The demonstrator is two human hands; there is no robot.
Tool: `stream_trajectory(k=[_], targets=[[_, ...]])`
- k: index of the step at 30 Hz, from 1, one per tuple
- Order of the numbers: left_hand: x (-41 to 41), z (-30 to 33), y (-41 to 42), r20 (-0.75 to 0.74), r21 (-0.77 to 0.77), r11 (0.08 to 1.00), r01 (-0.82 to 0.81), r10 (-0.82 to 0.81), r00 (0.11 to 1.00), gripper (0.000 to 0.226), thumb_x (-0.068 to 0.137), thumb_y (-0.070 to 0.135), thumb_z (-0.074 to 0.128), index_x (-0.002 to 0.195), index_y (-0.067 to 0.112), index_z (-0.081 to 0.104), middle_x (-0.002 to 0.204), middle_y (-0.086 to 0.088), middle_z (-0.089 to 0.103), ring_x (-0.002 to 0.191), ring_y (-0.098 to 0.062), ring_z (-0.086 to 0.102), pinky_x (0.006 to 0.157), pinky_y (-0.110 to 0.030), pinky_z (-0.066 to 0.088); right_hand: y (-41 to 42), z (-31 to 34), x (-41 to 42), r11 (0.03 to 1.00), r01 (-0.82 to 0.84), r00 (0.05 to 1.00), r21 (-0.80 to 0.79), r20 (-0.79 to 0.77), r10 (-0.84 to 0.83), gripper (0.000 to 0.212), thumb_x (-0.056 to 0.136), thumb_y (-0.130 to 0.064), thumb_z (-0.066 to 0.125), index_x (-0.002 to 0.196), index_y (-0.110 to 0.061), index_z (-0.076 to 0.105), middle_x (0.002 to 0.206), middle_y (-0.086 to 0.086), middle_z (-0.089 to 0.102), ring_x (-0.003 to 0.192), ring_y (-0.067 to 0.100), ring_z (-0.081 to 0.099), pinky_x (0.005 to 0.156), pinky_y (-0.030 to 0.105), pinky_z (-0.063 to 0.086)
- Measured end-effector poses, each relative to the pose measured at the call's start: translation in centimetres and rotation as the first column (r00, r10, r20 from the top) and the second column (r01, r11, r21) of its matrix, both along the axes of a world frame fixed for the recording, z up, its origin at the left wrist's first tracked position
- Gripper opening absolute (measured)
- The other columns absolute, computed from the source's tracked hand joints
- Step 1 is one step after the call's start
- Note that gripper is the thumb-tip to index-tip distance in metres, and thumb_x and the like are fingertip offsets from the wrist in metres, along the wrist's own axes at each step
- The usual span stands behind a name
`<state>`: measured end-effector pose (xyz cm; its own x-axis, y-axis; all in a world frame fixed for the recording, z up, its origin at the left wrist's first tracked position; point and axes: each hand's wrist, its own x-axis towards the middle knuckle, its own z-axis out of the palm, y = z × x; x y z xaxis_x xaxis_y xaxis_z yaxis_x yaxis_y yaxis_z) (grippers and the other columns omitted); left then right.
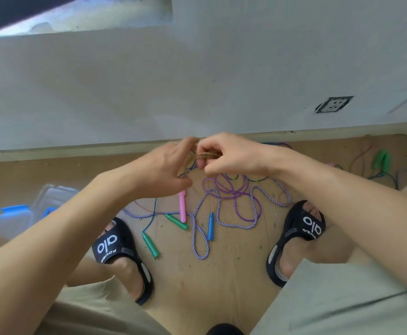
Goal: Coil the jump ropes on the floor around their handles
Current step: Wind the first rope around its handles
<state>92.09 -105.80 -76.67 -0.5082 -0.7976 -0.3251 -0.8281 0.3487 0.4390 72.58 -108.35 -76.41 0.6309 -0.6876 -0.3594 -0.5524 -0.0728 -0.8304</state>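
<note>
Both hands meet over the far middle of the floor: the right hand pinches a tan rubber band, the left hand curls round a pink handle pointing down. Loose jump ropes sprawl between the sandals. The band may snap off the fingers, or trailing cord snag neighbouring ropes and undo the coil

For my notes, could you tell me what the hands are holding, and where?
Both hands, left hand and right hand, pinch a tan looped band between them, each at one end. What the band is cannot be told.
</note>
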Motion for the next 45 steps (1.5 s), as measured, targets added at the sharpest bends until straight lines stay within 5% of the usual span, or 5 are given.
stream_trajectory(k=[6,15,24,34,45], targets=[[-0.8,-0.4,0.7,-0.276,-0.074,0.993,-0.091,0.067,0.959,0.02,0.099,0.021,0.051,0.094,0.004,0.045,0.075,-0.009,0.06,0.068,-0.032,0.057,0.063,-0.04,0.043,-0.2,0.2,-0.8,0.98,0.053,0.988,0.19,0.132,-0.079,0.021,0.075,-0.008,0.059,0.093,-0.017,0.065,0.072,0.006,0.045,0.056,0.012,0.037,0.052,0.03,0.029],[5.0,0.0,-2.2,0.67,-0.2,0.972,-0.121,0.226,0.707,0.019,0.101,0.018,0.039,0.111,0.013,0.054,0.107,-0.013,0.063,0.096,-0.034,0.063,0.068,-0.033,0.042,-1.3,-0.6,-3.5,0.972,0.119,0.927,-0.202,-0.328,-0.182,0.053,0.103,-0.05,0.035,0.08,-0.015,0.068,0.07,0.01,0.057,0.066,0.021,0.052,0.059,0.03,0.034],[-1.9,0.6,0.1,-0.415,0.201,0.951,-0.237,0.302,0.858,0.016,0.1,0.03,0.053,0.107,0.016,0.05,0.084,0.004,0.068,0.079,-0.011,0.065,0.076,-0.031,0.051,-1.0,0.4,-0.7,0.956,0.222,0.952,0.192,0.17,-0.255,0.06,0.107,-0.042,0.025,0.078,-0.005,0.061,0.054,-0.002,0.039,0.048,0.015,0.029,0.046,0.027,0.024],[2.2,0.1,-1.7,0.263,-0.419,0.906,-0.066,0.191,0.946,0.027,0.104,0.032,0.031,0.086,0.014,0.039,0.062,-0.01,0.045,0.054,-0.033,0.044,0.05,-0.033,0.032,-2.7,-0.5,-1.8,0.96,0.269,0.948,-0.077,-0.156,-0.278,0.061,0.104,-0.051,0.028,0.073,-0.013,0.064,0.062,0.005,0.062,0.059,0.023,0.053,0.061,0.03,0.041],[3.0,1.3,-1.6,0.194,-0.518,0.852,-0.073,0.2,0.961,0.029,0.102,0.041,0.037,0.085,0.018,0.041,0.058,-0.007,0.044,0.052,-0.036,0.044,0.047,-0.03,0.03,-2.8,-1.2,-2.4,0.942,0.322,0.937,-0.093,-0.114,-0.331,0.046,0.101,-0.047,0.044,0.072,-0.013,0.055,0.052,-0.002,0.048,0.05,0.021,0.056,0.057,0.028,0.045]])
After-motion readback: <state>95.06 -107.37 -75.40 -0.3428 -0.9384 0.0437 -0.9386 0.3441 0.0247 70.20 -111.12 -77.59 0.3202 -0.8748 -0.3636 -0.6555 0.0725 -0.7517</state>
